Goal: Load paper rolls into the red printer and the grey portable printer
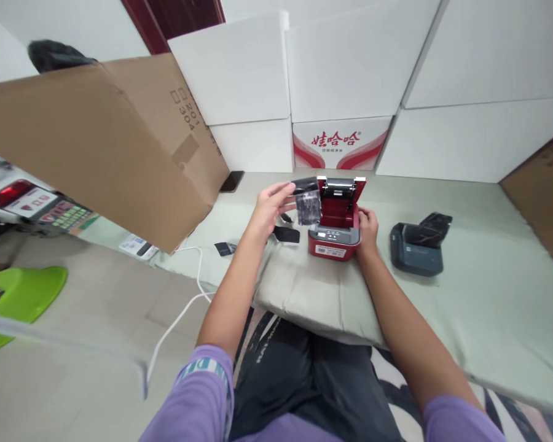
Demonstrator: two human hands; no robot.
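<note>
My left hand (270, 209) pinches black film (308, 210) beside the printer (334, 237); my right hand (367, 230), closure unclear, seemingly steadies its right side.

Lighting: bright, even, cool-white indoor light; source out of view. Stacked matte white cardboard boxes (350, 67) read palest, with little surface detail. Shadows: soft and faint, gathered under the boxy red-and-grey plastic device (335, 240) and the dark blue-grey plastic device (416, 256); its interior is deeper in tone. Glare: small pale highlights on the glossy black-and-clear plastic piece (308, 207). Distortion: wide-angle; the large brown cardboard carton (120, 135) slants and stretches at left. Blur: the thin whitish strip (64, 341), lower left, is smeared. Definition: large red lettering is legible; small label print is too soft to read.
</note>
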